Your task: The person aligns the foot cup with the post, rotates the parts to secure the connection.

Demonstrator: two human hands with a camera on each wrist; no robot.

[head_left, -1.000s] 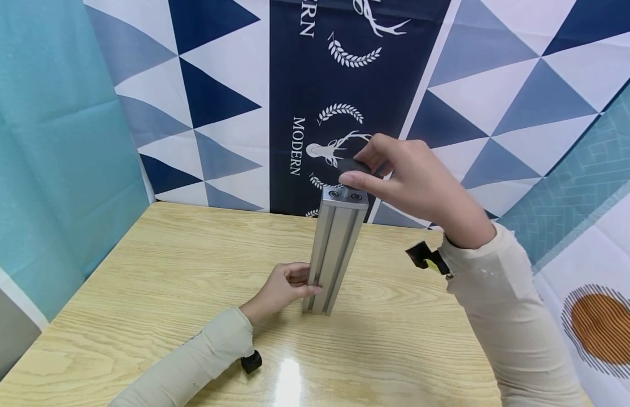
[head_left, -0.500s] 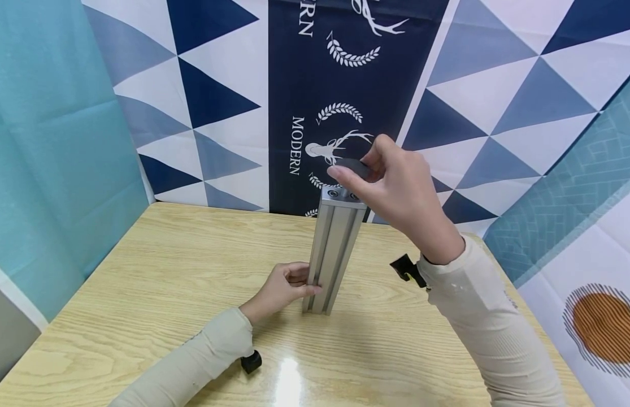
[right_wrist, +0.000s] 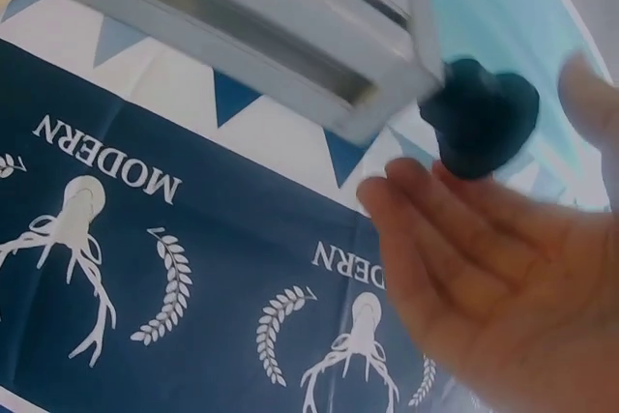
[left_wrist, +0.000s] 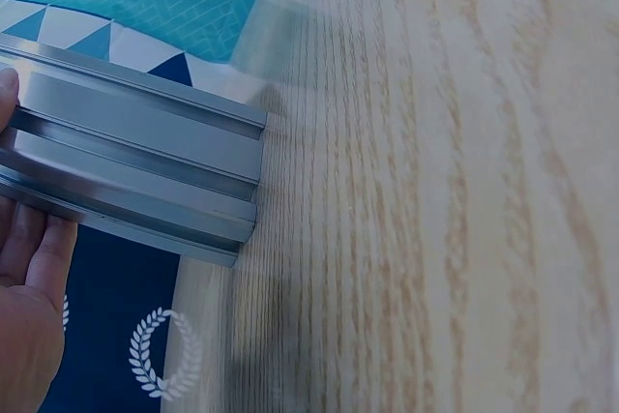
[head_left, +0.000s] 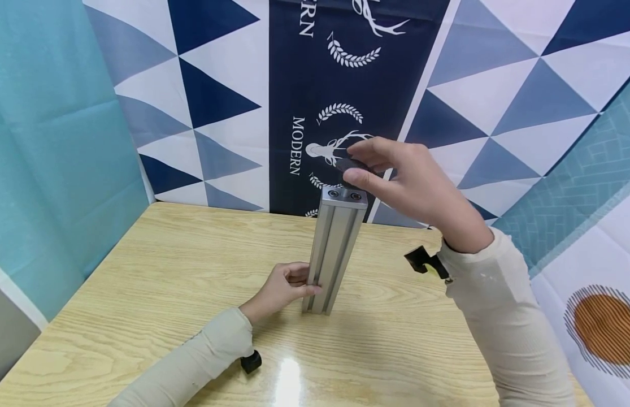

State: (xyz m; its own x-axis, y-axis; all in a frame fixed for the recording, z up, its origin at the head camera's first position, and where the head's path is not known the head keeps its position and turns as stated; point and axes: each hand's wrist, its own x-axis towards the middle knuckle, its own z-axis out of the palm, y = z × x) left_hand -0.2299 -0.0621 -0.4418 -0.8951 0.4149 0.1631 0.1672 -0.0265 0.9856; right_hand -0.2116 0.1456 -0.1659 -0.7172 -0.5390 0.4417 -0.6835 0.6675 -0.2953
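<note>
An upright silver aluminium profile point(head_left: 338, 237) stands on the wooden table, with a metal end plate point(head_left: 344, 199) and two bolts on top. My left hand point(head_left: 280, 287) grips the profile near its foot, thumb on the front face and fingers behind. Above the end plate sits a black star-shaped knob point(right_wrist: 482, 121). Around the knob is my right hand point(head_left: 413, 180), its fingers loosely bent. In the right wrist view the thumb point(right_wrist: 592, 102) is apart from the knob, and the fingers lie close beside it; whether they touch cannot be told.
The wooden table point(head_left: 192, 249) extends around the profile. Patterned cloth point(head_left: 218, 102) hangs behind it, and a teal cloth point(head_left: 45, 141) hangs at the left. Each wrist carries a small black camera point(head_left: 251, 362).
My right hand turned inward while pinching the knob, then turned back to the right and loosened its fingers. The left hand and the profile stay in place.
</note>
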